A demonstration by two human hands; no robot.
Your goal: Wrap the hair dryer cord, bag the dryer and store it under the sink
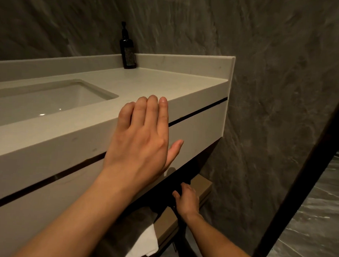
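Observation:
My left hand (143,135) lies flat and open against the front edge of the pale vanity counter (186,84), fingers together and pointing up, holding nothing. Below the counter, my right hand (187,201) reaches onto the tan lower shelf (200,185) and grips a black bag (167,194) that sits in the shadow under the vanity. The hair dryer itself is hidden, and the bag's outline is hard to make out in the dark. A thin black cord or drawstring (175,210) hangs beside my right wrist.
A rectangular sink basin (55,98) is set in the counter at left. A dark pump bottle (127,48) stands at the back corner. A folded white towel (144,243) lies on the shelf at left. Grey stone wall and a dark door frame (306,169) stand at right.

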